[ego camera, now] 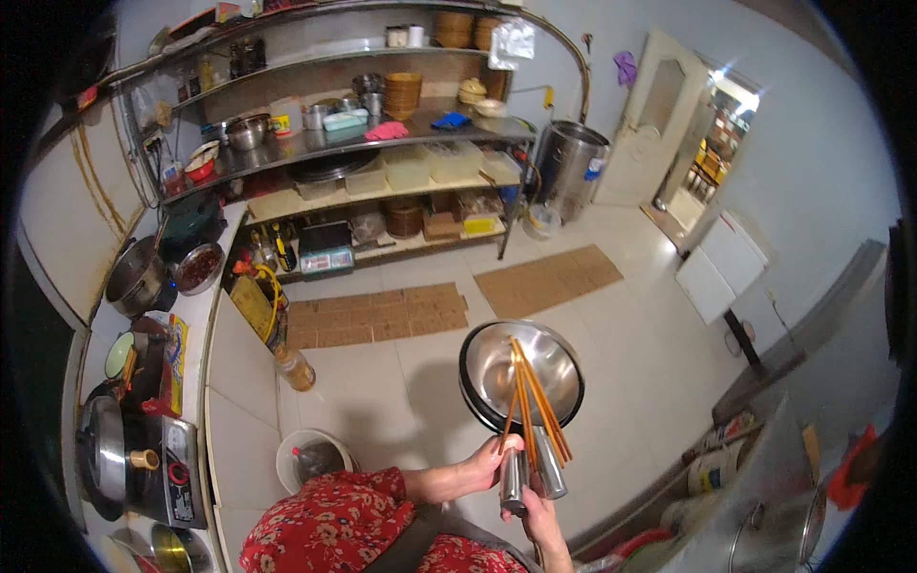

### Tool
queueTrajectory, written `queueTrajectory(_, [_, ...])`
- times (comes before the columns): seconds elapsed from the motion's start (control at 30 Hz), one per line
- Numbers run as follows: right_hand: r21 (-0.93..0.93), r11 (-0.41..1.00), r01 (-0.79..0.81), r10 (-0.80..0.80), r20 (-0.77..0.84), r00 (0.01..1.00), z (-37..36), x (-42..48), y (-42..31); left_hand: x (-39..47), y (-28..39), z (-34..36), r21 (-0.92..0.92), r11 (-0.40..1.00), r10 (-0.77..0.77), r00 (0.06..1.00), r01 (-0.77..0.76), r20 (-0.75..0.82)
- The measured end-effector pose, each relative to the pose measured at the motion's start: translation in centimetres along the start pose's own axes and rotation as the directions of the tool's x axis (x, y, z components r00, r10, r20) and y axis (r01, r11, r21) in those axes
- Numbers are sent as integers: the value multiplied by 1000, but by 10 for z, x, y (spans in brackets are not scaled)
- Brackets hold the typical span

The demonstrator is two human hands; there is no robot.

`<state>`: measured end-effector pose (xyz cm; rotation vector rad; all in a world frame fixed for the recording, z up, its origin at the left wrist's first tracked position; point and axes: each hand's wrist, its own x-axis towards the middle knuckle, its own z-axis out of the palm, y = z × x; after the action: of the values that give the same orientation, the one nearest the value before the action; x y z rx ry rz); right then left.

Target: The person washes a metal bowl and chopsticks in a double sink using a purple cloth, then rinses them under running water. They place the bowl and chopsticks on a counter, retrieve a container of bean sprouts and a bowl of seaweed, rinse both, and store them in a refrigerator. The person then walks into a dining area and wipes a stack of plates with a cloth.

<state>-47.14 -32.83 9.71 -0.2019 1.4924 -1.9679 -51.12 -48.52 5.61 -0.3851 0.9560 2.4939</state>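
Before me is a shiny steel bowl or pan (pixel 494 365) nested in a dark-rimmed one. Several brown wooden chopsticks (pixel 537 401) lean in it, spreading out over its near edge. Two thick metal handles stick out toward me, a left one (pixel 514 480) and a right one (pixel 550 469). My left hand (pixel 491 462) closes around the upper part of the left handle, beside the chopsticks' lower ends. My right hand (pixel 537 516) grips the lower end of that same handle, its fingers partly hidden.
A counter (pixel 215 301) with pots and an induction cooker (pixel 179 473) runs along the left. A white bucket (pixel 286 458) and a jar (pixel 295 369) stand on the floor beside it. Cardboard sheets (pixel 380 314) lie before a metal shelf (pixel 430 136). A door (pixel 645 122) stands open beyond.
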Motion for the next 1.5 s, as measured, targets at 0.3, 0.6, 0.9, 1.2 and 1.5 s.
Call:
queueTrajectory(0.3, [-84,991,-107,121,183,976,-6,180,-65,76,130,-59,-135,964,231,973,-229,-2])
queueTrajectory(0.6, [-339,941,4,195,552,810,-2,375,-128,113,286,-73,-70,834,487,789,-548,-375])
queueTrajectory(0.9, [-419,907,-35,270,517,812,25,570,-136,73,513,-123,85,833,483,644,-546,-594])
queueTrajectory(1.2, [-447,864,-231,302,93,949,39,737,-109,43,785,-198,287,657,727,484,-697,-488])
queueTrajectory(1.5, [-460,830,-316,354,-5,935,80,870,-138,77,1083,-302,-155,738,634,754,-656,-170])
